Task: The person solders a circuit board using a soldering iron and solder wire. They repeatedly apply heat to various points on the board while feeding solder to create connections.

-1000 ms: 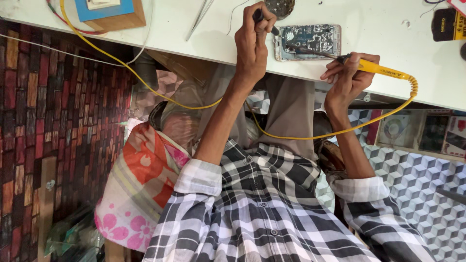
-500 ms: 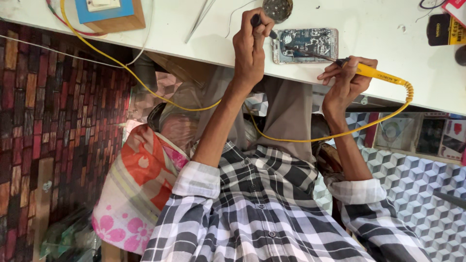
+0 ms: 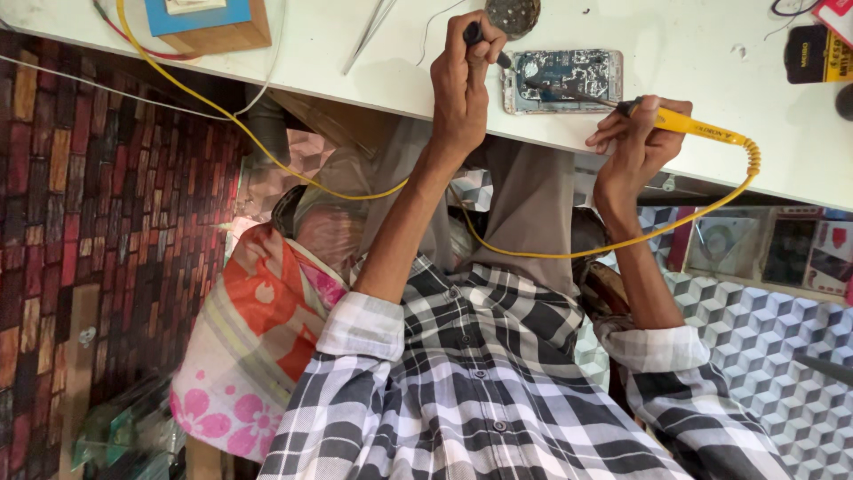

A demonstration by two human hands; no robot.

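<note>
1. Our right hand (image 3: 635, 142) is closed pen-style around a yellow soldering iron (image 3: 702, 129). Its thin dark tip reaches left onto the opened phone (image 3: 562, 80).
2. Our left hand (image 3: 462, 80) is curled tight around a small dark-handled tool (image 3: 475, 36), with its point right at the phone's left edge.
3. So the phone lies flat on the white table (image 3: 355, 62), between both hands and just beyond the fingertips, near the table's front edge. Back cover's off, and we see a bluish circuit board in a pale metal frame.
4. The iron's yellow cord (image 3: 551, 253) has a ribbed collar at the handle, then loops down across our checked shirt (image 3: 480, 391) and back up over the table.
5. Metal tweezers (image 3: 373, 31) lie left of the left hand, and a wooden box with a blue top (image 3: 209, 22) sits further left.
</note>
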